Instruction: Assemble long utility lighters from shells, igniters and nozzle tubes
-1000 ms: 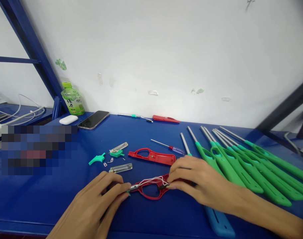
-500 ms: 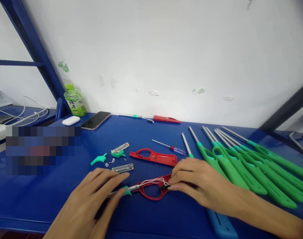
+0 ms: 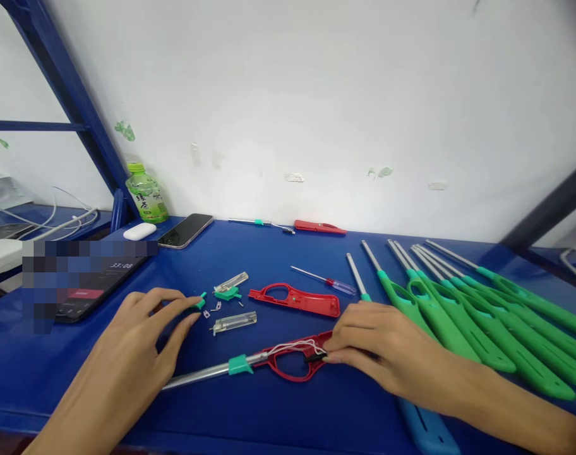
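Note:
My left hand (image 3: 148, 335) is over the left side of the bench, thumb and index finger apart. Its index fingertip partly covers a small green trigger (image 3: 201, 301); contact between them is unclear. A red lighter casing half (image 3: 290, 378) lies in front of me, with a metal tube (image 3: 200, 375), a green collar (image 3: 240, 364) and white wires (image 3: 292, 345) set along it. At the casing's right end, my right hand (image 3: 383, 354) pinches a small black igniter (image 3: 316, 357). The hand hides that end of the casing.
Beyond lie another red casing half (image 3: 311, 303), clear fuel tanks (image 3: 234, 323), a green part (image 3: 228, 293) and a screwdriver (image 3: 340, 286). Several green lighters (image 3: 458, 316) and a blue one (image 3: 427, 430) lie right. Phones (image 3: 186, 230) and a bottle (image 3: 147, 196) stand left.
My left hand has let go of the metal tube and moved left and up to the green trigger. My right hand stays on the black igniter at the casing.

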`<act>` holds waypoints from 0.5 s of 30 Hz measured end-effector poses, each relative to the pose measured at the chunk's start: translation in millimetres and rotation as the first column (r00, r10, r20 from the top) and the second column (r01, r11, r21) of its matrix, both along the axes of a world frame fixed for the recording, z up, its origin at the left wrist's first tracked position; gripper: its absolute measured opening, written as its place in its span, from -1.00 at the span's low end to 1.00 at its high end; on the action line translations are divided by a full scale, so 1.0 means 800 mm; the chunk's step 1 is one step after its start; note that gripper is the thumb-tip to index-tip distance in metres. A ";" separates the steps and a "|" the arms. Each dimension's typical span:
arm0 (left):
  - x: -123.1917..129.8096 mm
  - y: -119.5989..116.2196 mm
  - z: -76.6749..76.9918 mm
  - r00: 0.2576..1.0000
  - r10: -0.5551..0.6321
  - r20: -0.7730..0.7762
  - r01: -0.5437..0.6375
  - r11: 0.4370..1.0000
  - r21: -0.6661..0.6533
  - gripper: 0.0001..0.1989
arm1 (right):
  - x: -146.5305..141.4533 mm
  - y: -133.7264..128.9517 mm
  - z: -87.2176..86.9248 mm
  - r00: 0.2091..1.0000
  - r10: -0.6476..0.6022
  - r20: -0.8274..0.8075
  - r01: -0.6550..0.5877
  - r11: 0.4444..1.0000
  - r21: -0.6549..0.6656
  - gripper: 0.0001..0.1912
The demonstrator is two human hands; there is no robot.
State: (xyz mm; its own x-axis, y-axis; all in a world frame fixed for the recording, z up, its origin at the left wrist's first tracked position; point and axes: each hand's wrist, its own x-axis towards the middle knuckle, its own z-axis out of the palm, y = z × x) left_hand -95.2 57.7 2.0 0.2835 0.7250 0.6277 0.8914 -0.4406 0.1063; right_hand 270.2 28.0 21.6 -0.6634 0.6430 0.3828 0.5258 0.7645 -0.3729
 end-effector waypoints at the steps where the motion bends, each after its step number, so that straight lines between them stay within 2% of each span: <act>1: -0.002 0.001 -0.002 0.999 0.039 -0.011 -0.039 0.999 -0.024 -0.58 | 0.000 0.000 0.000 1.000 -0.004 0.001 0.004 1.000 0.002 -0.84; 5: -0.009 0.004 -0.002 0.985 0.171 -0.029 -0.173 0.975 -0.137 -0.54 | 0.000 -0.001 0.000 1.000 -0.010 0.010 0.010 1.000 -0.002 -0.84; 8: -0.014 0.007 0.003 0.982 0.189 0.006 -0.183 0.955 -0.234 -0.62 | 0.000 -0.001 0.001 1.000 -0.013 0.021 0.013 1.000 -0.009 -0.83; 11: -0.017 0.009 0.008 0.971 0.232 0.053 -0.209 0.938 -0.277 -0.67 | 0.000 -0.001 0.002 0.999 -0.018 0.028 0.019 1.000 -0.023 -0.82; 13: -0.017 0.008 0.010 0.956 0.287 0.059 -0.262 0.928 -0.264 -0.69 | 0.000 -0.002 0.002 0.999 -0.021 0.027 0.022 1.000 -0.022 -0.81; 15: -0.010 0.001 0.013 0.945 0.316 0.078 -0.300 0.938 -0.172 -0.70 | 0.000 -0.002 0.002 0.999 -0.020 0.032 0.021 1.000 -0.023 -0.80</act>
